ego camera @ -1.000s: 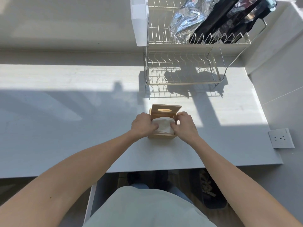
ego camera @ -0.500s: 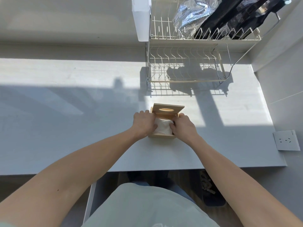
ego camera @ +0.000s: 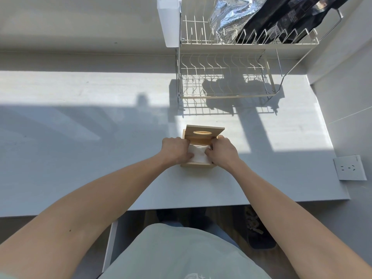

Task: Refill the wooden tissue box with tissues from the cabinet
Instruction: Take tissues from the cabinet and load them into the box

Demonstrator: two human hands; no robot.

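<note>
We see one left hand point(ego camera: 174, 150) at centre frame, its fingers curled down onto the single white tissue pack point(ego camera: 199, 155) inside the one wooden tissue box point(ego camera: 198, 165) on the desk point(ego camera: 80, 137). The one slotted lid point(ego camera: 204, 133) tilts up behind. Our right hand point(ego camera: 221, 153) presses likewise, fingers bent over the pack. One wire rack point(ego camera: 225, 77) stands upper right.

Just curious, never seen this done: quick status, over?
Left hand and right hand both pressing tissues into wooden box. Lid propped open. Nothing in the way.
</note>
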